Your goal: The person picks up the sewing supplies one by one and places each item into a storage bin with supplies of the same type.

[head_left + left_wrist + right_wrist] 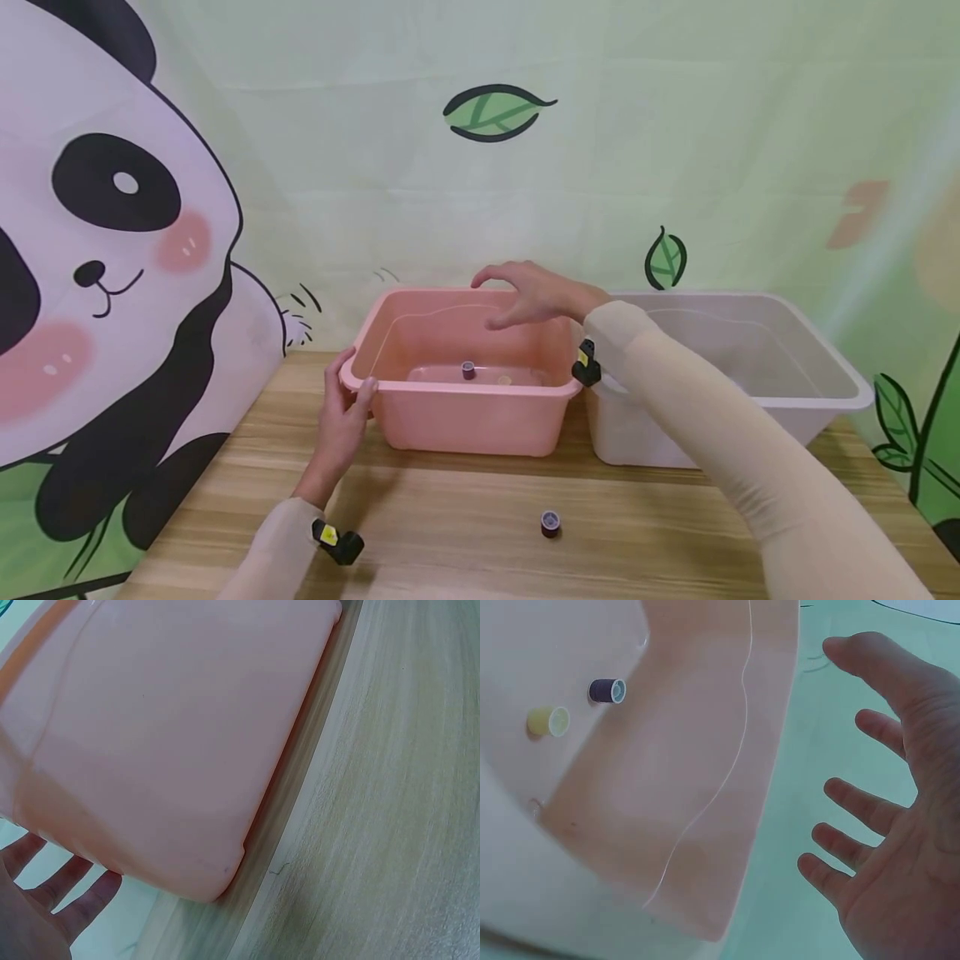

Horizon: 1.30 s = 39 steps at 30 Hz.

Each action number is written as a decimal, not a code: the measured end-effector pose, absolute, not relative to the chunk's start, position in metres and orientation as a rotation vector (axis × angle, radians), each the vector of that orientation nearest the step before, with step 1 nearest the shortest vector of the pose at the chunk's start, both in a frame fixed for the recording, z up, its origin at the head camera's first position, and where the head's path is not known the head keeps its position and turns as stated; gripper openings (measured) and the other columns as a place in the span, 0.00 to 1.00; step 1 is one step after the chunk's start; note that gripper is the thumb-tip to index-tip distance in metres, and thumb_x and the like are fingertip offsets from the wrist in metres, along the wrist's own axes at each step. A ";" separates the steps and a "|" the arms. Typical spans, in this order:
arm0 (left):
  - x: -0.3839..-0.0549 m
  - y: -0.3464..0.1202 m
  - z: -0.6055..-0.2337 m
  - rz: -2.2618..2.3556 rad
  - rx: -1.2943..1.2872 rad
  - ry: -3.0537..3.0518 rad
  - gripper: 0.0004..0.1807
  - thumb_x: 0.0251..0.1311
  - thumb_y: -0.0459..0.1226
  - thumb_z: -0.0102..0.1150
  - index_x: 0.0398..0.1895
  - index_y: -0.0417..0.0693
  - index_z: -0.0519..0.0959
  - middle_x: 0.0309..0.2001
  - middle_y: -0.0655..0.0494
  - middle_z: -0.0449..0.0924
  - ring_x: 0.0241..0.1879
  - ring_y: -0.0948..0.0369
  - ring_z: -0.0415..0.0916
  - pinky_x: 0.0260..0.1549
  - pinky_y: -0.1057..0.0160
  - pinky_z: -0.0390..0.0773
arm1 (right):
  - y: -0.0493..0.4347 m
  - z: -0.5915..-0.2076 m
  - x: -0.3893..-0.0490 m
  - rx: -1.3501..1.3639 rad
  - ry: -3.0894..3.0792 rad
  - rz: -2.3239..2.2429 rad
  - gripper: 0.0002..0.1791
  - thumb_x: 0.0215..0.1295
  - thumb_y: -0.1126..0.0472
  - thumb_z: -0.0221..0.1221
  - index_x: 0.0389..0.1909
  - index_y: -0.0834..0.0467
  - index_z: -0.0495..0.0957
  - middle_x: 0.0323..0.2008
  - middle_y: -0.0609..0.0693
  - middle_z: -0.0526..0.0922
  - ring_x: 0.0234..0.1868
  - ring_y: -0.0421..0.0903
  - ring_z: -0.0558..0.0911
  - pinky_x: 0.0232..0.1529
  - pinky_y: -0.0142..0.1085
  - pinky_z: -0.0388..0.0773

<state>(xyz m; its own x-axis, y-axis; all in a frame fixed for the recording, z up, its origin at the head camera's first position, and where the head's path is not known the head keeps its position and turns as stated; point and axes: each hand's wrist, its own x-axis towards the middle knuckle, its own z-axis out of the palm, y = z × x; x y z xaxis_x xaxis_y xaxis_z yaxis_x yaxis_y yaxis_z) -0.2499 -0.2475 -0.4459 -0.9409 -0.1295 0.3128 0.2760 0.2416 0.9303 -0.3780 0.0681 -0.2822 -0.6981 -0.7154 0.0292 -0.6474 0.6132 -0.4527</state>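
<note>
My left hand (341, 425) holds the left front corner of a pink plastic basin (472, 421), thumb on the rim at the front and fingers at the left end. The left wrist view shows some of those fingers (88, 904) against the end wall. Over the basin's back right part hovers my right hand (536, 293), fingers spread and nothing in them. Inside the basin lie a dark thread spool (607, 691) and a pale yellow spool (548, 721), apart from each other. Another dark spool (551, 523) stands on the wooden table in front.
A larger whitish-grey bin (675, 425) stands right of the pink basin, partly hidden by my right forearm. Behind both hangs a green cloth backdrop (360, 167) with a panda and leaves. The wooden table (450, 533) runs toward me.
</note>
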 end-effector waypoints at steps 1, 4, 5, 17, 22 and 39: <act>-0.250 -0.247 -0.446 -1.749 -0.137 -2.196 0.33 0.77 0.51 0.52 0.79 0.73 0.50 0.77 0.53 0.59 0.64 0.47 0.71 0.44 0.68 0.83 | 0.069 -0.282 -0.377 -1.151 2.683 -0.655 0.33 0.64 0.48 0.68 0.70 0.45 0.70 0.72 0.52 0.69 0.73 0.55 0.63 0.71 0.56 0.65; -0.250 -0.246 -0.447 -1.746 -0.137 -2.199 0.33 0.77 0.50 0.52 0.79 0.72 0.50 0.77 0.52 0.59 0.64 0.47 0.71 0.45 0.68 0.83 | 0.073 -0.280 -0.372 -1.168 2.695 -0.637 0.34 0.65 0.46 0.67 0.70 0.45 0.70 0.72 0.51 0.68 0.74 0.54 0.63 0.71 0.57 0.64; -0.250 -0.246 -0.447 -1.748 -0.138 -2.199 0.33 0.77 0.50 0.52 0.79 0.72 0.50 0.77 0.52 0.59 0.64 0.47 0.70 0.45 0.68 0.83 | 0.074 -0.280 -0.370 -1.168 2.700 -0.630 0.35 0.64 0.45 0.67 0.71 0.44 0.70 0.72 0.51 0.68 0.74 0.54 0.62 0.71 0.57 0.64; -0.251 -0.246 -0.445 -1.744 -0.158 -2.182 0.34 0.78 0.47 0.51 0.80 0.68 0.49 0.77 0.50 0.58 0.63 0.46 0.70 0.44 0.69 0.83 | 0.087 -0.270 -0.344 -1.269 2.705 -0.581 0.39 0.63 0.37 0.65 0.74 0.42 0.67 0.73 0.45 0.68 0.75 0.50 0.61 0.71 0.60 0.63; -0.250 -0.246 -0.443 -1.757 -0.151 -2.174 0.34 0.78 0.45 0.51 0.80 0.67 0.50 0.77 0.49 0.59 0.63 0.47 0.71 0.44 0.69 0.83 | 0.094 -0.269 -0.334 -1.371 2.681 -0.600 0.38 0.65 0.39 0.64 0.74 0.44 0.67 0.73 0.44 0.68 0.75 0.49 0.62 0.72 0.57 0.61; -0.249 -0.245 -0.445 -1.775 -0.169 -2.152 0.33 0.79 0.42 0.50 0.80 0.66 0.50 0.76 0.49 0.59 0.62 0.48 0.71 0.43 0.68 0.83 | 0.120 -0.278 -0.288 -1.433 2.731 -0.577 0.40 0.63 0.36 0.66 0.75 0.37 0.65 0.77 0.46 0.61 0.76 0.51 0.58 0.69 0.62 0.64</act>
